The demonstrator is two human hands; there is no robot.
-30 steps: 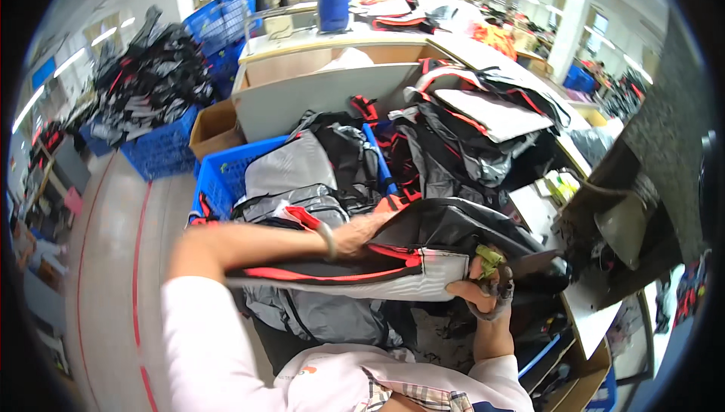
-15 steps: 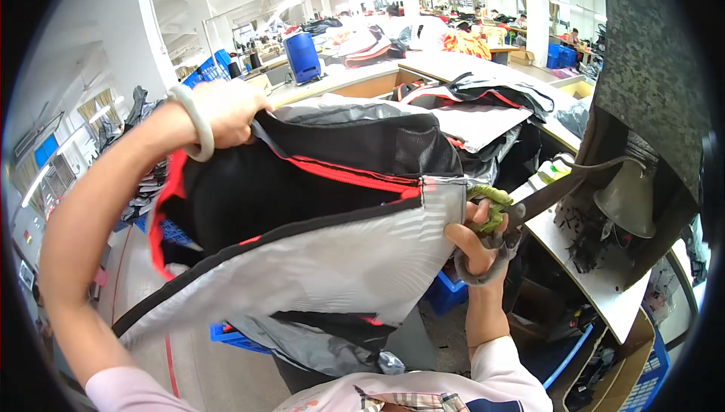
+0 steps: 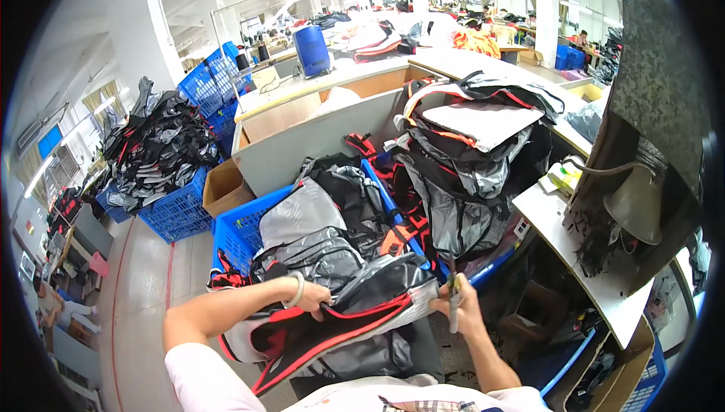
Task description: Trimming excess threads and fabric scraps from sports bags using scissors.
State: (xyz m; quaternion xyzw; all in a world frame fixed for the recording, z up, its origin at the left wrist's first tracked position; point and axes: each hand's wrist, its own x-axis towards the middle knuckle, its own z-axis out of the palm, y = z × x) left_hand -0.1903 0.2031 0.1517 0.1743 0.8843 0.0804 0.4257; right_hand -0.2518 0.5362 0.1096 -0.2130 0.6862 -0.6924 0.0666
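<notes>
A grey and black bag [image 3: 355, 325] with red zipper edging lies across my lap, its long opening facing up. My left hand [image 3: 308, 299] is closed on the black edge of the opening. At the bag's right end, my right hand [image 3: 462, 308] holds scissors [image 3: 454, 302], blades pointing away from me, with the fingers also against the bag's light grey corner. Just beyond is a blue crate [image 3: 245, 225] filled with more grey and black bags. Part of the bag's inside is hidden in shadow.
Right of the crate, a tall pile of similar bags [image 3: 468, 155] stands beside a white tabletop [image 3: 581, 261]. A metal lamp [image 3: 633, 204] hangs over that table. At the left are a heaped blue crate [image 3: 175, 208] and a cardboard box [image 3: 226, 189].
Both hands have come down toward my lap with the bag, the left one also moving right. The scissors turned from pointing right to pointing away from me. The crates behind are now uncovered.
</notes>
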